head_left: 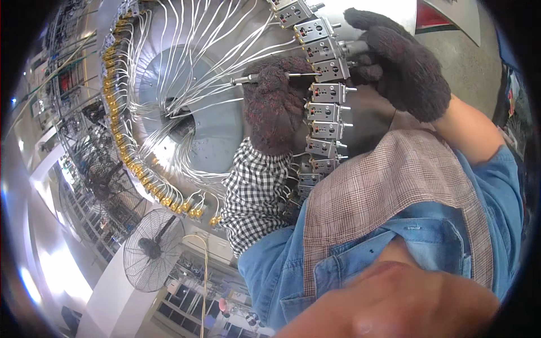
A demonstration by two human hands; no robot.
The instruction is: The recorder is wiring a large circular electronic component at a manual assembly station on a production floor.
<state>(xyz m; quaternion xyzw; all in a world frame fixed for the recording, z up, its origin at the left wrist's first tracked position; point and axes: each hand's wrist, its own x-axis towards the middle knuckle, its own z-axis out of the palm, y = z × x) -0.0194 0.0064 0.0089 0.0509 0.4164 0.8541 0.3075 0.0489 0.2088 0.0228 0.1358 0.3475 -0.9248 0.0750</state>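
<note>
My left hand (274, 107), in a dark knitted glove with a checked sleeve, is closed around a slim metal screwdriver (243, 80). Its thin shaft points right, and the tip meets the face of a silvery metal switch block (329, 71) with a short stem. On the block's other side is my right hand (403, 65), also gloved. Its fingers bend around the stem end of the blocks there, while one finger stretches out above. The fingertips' exact contact is partly hidden. More such blocks (328, 111) stand in a curved row along the rim.
White wires (191, 67) run from the blocks to the centre of a large round grey metal disc (217, 132). Brass-coloured fittings (121, 143) line its left rim. A caged fan (151, 248) stands at lower left. Grey floor (465, 67) shows at upper right.
</note>
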